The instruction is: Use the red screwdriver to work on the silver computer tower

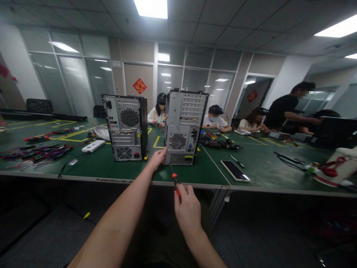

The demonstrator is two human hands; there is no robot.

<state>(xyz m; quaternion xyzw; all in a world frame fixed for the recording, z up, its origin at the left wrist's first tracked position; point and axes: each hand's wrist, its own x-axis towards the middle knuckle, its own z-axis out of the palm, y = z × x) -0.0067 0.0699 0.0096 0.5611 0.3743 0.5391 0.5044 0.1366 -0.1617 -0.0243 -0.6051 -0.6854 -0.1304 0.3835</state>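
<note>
Two computer towers stand upright on the green table, their back panels facing me. At the lower left edge of the right computer tower, my left hand rests with its fingers closed against the case. My right hand is wrapped round the red and black handle of a screwdriver. Its shaft points up and away toward the bottom left corner of that tower's back. Whether the tip touches a screw is too small to tell. The left computer tower stands a short gap away, untouched.
On the green table lie a phone, a white power strip and a heap of coloured cables. Dark tools lie behind the right tower. A white bag stands far right. Several people sit or stand across the table.
</note>
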